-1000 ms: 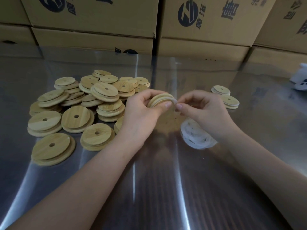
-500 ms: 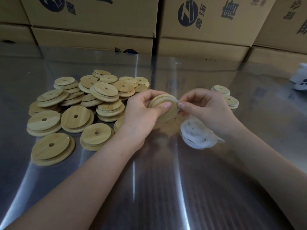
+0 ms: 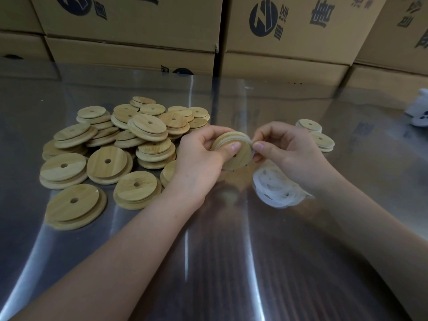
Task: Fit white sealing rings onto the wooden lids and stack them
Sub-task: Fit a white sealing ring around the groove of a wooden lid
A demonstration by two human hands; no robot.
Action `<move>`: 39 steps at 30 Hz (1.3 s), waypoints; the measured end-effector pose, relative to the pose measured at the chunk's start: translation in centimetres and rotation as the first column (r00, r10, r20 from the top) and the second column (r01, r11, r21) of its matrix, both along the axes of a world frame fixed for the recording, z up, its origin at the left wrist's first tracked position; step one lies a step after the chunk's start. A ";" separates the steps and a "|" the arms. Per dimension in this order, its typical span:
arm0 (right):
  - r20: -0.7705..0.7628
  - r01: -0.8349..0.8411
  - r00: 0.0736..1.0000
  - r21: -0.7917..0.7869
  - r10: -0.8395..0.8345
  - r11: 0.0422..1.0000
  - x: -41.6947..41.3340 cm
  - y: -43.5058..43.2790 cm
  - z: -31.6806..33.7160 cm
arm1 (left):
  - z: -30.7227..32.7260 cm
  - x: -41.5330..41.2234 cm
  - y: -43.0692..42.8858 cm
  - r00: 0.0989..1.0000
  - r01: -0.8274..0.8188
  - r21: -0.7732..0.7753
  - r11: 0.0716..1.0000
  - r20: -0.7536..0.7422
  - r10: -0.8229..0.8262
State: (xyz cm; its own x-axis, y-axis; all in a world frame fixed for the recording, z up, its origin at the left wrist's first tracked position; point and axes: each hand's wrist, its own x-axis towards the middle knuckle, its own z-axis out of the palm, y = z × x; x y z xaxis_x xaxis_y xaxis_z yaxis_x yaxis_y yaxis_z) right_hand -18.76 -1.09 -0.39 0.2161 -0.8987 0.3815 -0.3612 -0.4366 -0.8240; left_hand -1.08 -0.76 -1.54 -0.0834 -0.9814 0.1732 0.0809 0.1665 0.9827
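1. Between the two hands, above the counter [image 3: 231, 262], a wooden lid [image 3: 238, 156] is held tilted; the left hand [image 3: 199, 158] grasps it, thumb pressed on its face and fingers curled behind its rim.
2. At the lid's right edge, the right hand [image 3: 287, 151] pinches a white sealing ring [image 3: 249, 140] between thumb and forefinger; the ring already runs round the upper rim, so the step in hand looks like seating its last stretch in the groove.
3. Just below the right hand lies the heap of loose rings [image 3: 278, 193]; a big pile of bare lids [image 3: 120, 144] sits to the left, and a small group of lids [image 3: 317, 137], probably the finished ones, lies beyond the right hand.
4. Behind the counter stand cardboard boxes [image 3: 139, 31].
5. Risks, as I judge them: the ring may spring off the far side if the pinch pulls too hard, since only the left thumb steadies the lid; it may seat twisted or half out of the groove, leaving the lid to sit crooked when stacked; the lid could slip from the left hand and scatter the heap of loose rings beneath.
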 end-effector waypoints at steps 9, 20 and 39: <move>0.087 0.063 0.994 -0.025 -0.061 0.998 0.2 0.2 -0.2 | -0.1 0.3 -0.2 0.999 0.053 -0.018 0.998 0.005 -0.053; 0.151 0.052 0.987 0.032 -0.057 0.998 0.2 0.1 0.1 | -0.2 0.0 -0.2 0.989 0.068 0.133 0.989 -0.138 -0.050; 0.311 0.095 0.945 0.039 -0.103 0.995 0.7 0.5 0.4 | -0.1 0.0 -0.1 0.981 0.075 0.130 0.989 -0.186 -0.050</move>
